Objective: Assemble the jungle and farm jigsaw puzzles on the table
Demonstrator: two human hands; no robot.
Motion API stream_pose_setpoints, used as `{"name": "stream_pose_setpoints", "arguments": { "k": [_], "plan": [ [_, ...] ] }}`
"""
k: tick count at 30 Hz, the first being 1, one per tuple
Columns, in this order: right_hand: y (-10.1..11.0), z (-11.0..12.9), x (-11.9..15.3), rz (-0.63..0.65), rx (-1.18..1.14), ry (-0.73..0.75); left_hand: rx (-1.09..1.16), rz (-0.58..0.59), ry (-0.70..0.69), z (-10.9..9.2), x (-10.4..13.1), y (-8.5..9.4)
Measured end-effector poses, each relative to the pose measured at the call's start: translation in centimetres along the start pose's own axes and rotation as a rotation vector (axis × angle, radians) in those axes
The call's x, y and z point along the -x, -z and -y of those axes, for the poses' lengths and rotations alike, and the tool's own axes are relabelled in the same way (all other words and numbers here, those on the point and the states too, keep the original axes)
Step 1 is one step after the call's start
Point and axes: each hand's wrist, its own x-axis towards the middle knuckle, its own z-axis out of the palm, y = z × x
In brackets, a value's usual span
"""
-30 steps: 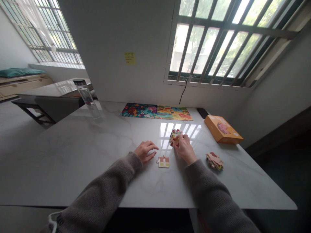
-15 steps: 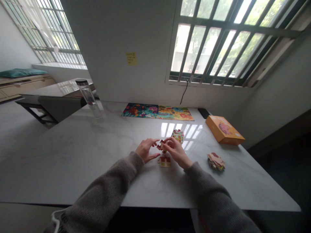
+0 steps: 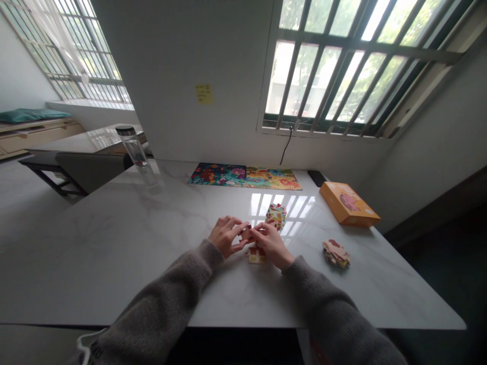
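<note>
Puzzle piece (image 3: 246, 234), brown and tan, held between the two hands above the surface (image 3: 152, 274), just beyond a second piece. Right hand (image 3: 271, 245): thumb and fingertips pinched together on the right side of the held piece. Left hand (image 3: 226, 237): fingers curved and thumb extended around the left side of the same piece; whether they actually press on it cannot be told, as the fingertips overlap it.

Lower piece (image 3: 256, 256): flat on the surface, red-brown above, yellow-green below; partly covered by the right hand. Stack of pieces (image 3: 276, 214): multicoloured, just beyond the right hand. Second pile (image 3: 337, 253): loosely stacked, tan and brown on top, to the right, apart from both hands.

Labels and writing: orange box (image 3: 348, 204) at the right bears pale lettering and a pink printed figure; lettering too blurred to read. Yellow note (image 3: 204, 94) on the wall carries several handwritten lines, illegible at this size. No brand can be made out on the dark phone (image 3: 316, 178) behind the box.

Along the wall: dark blue picture sheet (image 3: 217, 174) and yellow picture sheet (image 3: 273, 178), side by side. Clear bottle (image 3: 133, 147), dark cap, stands far left.
</note>
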Motion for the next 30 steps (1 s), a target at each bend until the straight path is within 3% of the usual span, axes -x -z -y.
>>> {"name": "stream_pose_setpoints", "arguments": {
  "k": [5, 7, 11, 14, 17, 21, 25, 30],
  "plan": [
    [-0.1, -0.2, -0.1, -0.026, 0.036, 0.013, -0.014, 0.026, -0.034, 0.0, 0.0, 0.0],
    [0.2, 0.0, -0.3, -0.023, 0.139, 0.084, 0.002, 0.031, 0.000, 0.5, 0.1, -0.2],
    [2.5, 0.7, -1.1, -0.092, 0.599, 0.401, 0.032, 0.056, 0.181, 3.1, 0.5, -0.9],
    [5.2, 1.1, -1.7, -0.207, 0.898, 0.526, 0.042, 0.147, 0.321, 5.3, 1.0, -1.1],
    [7.5, 1.1, -2.0, -0.301, 1.140, 0.508, 0.037, 0.219, 0.417, 6.4, 1.3, -0.9],
    [8.7, 0.8, -2.1, -0.321, 1.378, 0.359, 0.031, 0.294, 0.498, 6.1, 1.0, -0.5],
    [8.8, 0.3, -2.1, -0.292, 1.449, 0.282, 0.021, 0.337, 0.551, 5.6, 0.7, -0.2],
    [9.1, -0.3, -2.5, -0.279, 1.435, 0.292, -0.006, 0.328, 0.510, 5.7, 0.9, -0.4]
  ]
}}
